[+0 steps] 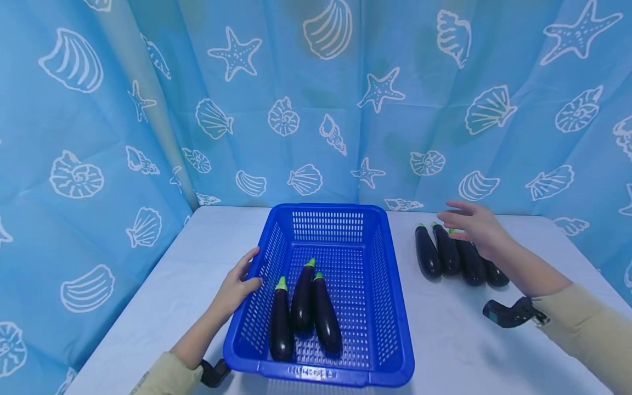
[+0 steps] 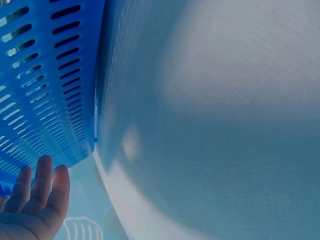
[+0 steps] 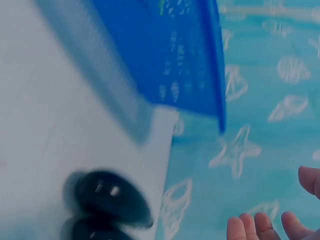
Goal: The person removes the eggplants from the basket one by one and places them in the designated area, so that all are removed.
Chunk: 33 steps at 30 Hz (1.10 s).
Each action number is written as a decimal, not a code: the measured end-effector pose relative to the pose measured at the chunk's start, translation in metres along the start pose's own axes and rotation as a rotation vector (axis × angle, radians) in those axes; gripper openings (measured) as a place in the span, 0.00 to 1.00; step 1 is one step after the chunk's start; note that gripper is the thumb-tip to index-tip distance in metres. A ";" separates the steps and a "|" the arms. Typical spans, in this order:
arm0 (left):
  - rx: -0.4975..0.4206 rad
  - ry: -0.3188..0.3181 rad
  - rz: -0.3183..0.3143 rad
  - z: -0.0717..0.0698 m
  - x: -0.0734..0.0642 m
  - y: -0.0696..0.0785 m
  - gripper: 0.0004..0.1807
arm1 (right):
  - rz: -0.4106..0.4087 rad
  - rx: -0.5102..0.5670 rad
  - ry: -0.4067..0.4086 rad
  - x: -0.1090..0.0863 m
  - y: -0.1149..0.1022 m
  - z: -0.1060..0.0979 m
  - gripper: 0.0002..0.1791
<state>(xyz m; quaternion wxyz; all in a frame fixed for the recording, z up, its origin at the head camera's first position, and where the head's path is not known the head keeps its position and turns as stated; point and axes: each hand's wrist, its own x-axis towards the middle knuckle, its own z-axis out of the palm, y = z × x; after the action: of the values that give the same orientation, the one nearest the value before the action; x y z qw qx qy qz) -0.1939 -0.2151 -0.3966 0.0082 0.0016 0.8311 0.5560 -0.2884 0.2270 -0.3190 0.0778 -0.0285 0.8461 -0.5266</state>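
A blue plastic basket (image 1: 395,307) with slotted walls stands on the table. Three dark eggplants (image 1: 326,318) with green stem ends lie in its near left part. At the basket's left rim is my left hand (image 1: 237,288), its thumb over the rim and its other fingers along the outside; in the left wrist view these fingers (image 2: 44,185) look fairly straight beside the slotted wall. To the right of the basket, several more eggplants (image 1: 427,252) lie side by side. My right hand (image 1: 474,227) hovers over their stem ends, fingers extended and holding nothing.
The table (image 1: 187,263) has a white cover. Behind it and along the left hangs a blue curtain (image 1: 326,99) with white shells and starfish. A black wrist device (image 1: 511,312) sits on the right forearm, another (image 1: 214,374) on the left.
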 end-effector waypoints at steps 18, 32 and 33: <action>0.006 -0.002 0.004 0.002 0.000 0.000 0.38 | -0.076 0.007 -0.169 -0.018 -0.085 0.048 0.41; 0.018 -0.006 -0.008 0.000 -0.002 0.004 0.38 | -0.107 0.081 -0.283 -0.020 -0.121 0.094 0.36; 0.017 -0.007 -0.003 0.000 -0.002 0.005 0.38 | -0.110 0.091 -0.295 -0.020 -0.122 0.098 0.36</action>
<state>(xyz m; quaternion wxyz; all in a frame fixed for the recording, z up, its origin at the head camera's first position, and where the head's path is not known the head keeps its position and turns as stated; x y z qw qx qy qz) -0.1918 -0.2130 -0.3925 0.0120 0.0022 0.8359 0.5488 -0.2564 0.0883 -0.2503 0.1733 -0.1481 0.7980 -0.5579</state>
